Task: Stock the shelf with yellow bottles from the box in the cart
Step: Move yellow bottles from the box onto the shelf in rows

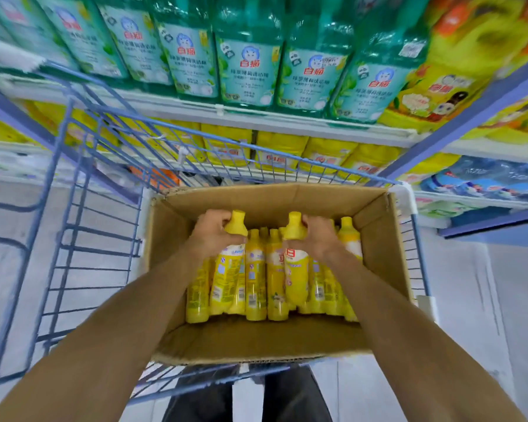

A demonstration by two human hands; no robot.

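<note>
An open cardboard box point(381, 239) sits in the blue wire cart point(73, 226) and holds several upright yellow bottles point(255, 281). My left hand point(211, 233) grips the neck of one yellow bottle point(229, 278) at the left of the row. My right hand point(317, 236) grips the neck of another yellow bottle point(296, 278) near the middle, raised a little above its neighbours. Beyond the cart, a shelf point(287, 126) carries a row of yellow bottles point(281, 150) below its white edge.
Large green bottles point(247, 71) fill the shelf level above. Yellow packs with orange caps point(457, 86) stand at the upper right, and blue packs point(485, 178) lie lower right. The cart's left part holds nothing. Grey floor shows on both sides.
</note>
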